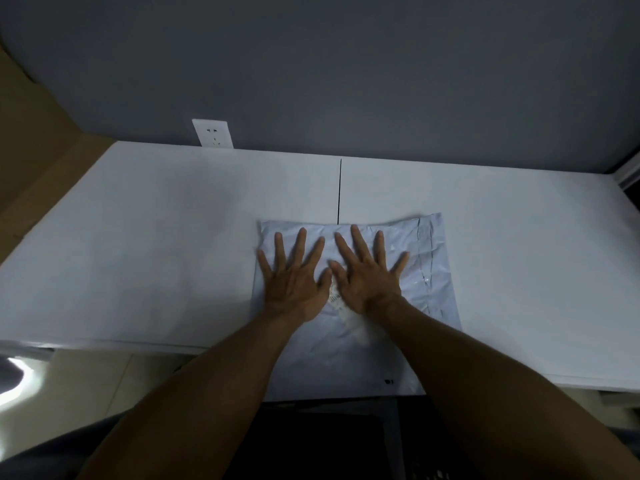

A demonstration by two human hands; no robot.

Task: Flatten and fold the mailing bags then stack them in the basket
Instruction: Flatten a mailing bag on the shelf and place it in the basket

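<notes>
Forearms [214, 386] reach fwd; left hand [294, 282] & right hand [367, 275], fingers spread flat, holding nothing, press mailing bag [346, 358] lying on table [156, 237], near edge overhanging. Step: flattening. Next, prob.: sweep palms outward, then fold. Basket not in view.

Left hand [296, 282] and right hand [367, 275] flat, fingers spread.

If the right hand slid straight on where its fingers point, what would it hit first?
Nothing nearby. The right hand lies flat on the mailing bag; past the bag's far edge the table looks bare, so the first real obstacle would probably be the grey wall.
</notes>
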